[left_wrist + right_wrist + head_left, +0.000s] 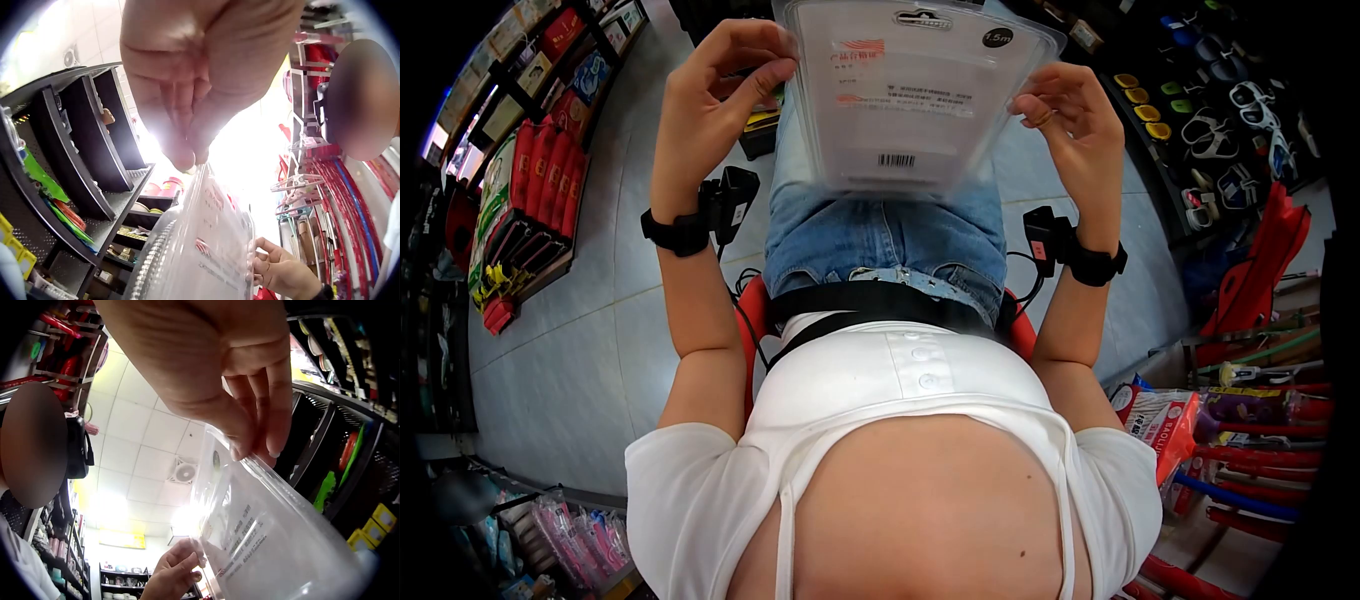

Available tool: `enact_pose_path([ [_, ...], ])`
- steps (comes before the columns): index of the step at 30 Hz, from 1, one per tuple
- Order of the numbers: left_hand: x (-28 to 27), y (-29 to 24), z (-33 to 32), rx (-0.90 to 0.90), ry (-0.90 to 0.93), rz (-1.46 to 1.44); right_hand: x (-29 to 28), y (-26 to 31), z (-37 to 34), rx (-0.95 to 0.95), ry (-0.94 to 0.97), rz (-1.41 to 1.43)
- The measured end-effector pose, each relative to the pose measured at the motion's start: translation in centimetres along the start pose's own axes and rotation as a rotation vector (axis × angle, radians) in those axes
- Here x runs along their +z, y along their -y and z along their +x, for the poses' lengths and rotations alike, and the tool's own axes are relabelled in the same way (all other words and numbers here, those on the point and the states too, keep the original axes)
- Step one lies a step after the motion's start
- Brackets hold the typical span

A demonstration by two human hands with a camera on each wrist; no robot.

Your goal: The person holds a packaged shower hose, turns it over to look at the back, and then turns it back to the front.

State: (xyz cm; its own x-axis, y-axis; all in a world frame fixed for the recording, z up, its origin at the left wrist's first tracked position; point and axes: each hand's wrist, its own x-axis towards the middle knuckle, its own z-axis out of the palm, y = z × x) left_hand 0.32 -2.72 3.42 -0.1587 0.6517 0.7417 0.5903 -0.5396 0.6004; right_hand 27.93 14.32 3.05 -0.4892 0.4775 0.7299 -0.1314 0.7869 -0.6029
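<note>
A flat clear plastic blister pack [900, 130] with a white printed card is held up over the person's lap. Its card carries a barcode, red print and a round black 1.5m mark, and a hanging hole is cut in the far edge. The left hand [725, 90] pinches the pack's left edge between thumb and fingers. On the opposite edge, the right hand [1072, 120] pinches the plastic rim. In the left wrist view, a ribbed silver hose [152, 259] shows through the pack's other side.
Racks with glasses and sandal-like goods [1215, 120] stand at the far right. Red packets [548, 165] fill a shelf on the left. Long red-handled goods [1270, 455] lie near the right elbow. Grey floor tiles [600, 360] surround the red seat.
</note>
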Motion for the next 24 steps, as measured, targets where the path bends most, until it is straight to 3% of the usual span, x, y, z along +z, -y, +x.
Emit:
enact_pose_path([
  [4, -0.2, 0.1, 0.0, 0.091, -0.011, 0.083, 0.1, -0.2, 0.1, -0.142, -0.075, -0.086],
  [7, -0.1, 0.2, 0.2, 0.099, 0.013, 0.095, 0.3, -0.5, 0.1, -0.133, -0.119, -0.125],
  [12, 0.0, 0.8, 0.0, -0.002, 0.137, 0.310, -0.4, -0.6, -0.1, 0.030, 0.096, -0.183],
  [17, -0.5, -0.2, -0.3, -0.082, 0.251, 0.238, -1.6, -0.6, -0.3, 0.036, 0.262, -0.175],
  [24, -1.0, -0.7, -0.3, -0.037, 0.278, 0.240, -1.1, 0.4, -0.2, 0.012, 0.290, -0.207],
])
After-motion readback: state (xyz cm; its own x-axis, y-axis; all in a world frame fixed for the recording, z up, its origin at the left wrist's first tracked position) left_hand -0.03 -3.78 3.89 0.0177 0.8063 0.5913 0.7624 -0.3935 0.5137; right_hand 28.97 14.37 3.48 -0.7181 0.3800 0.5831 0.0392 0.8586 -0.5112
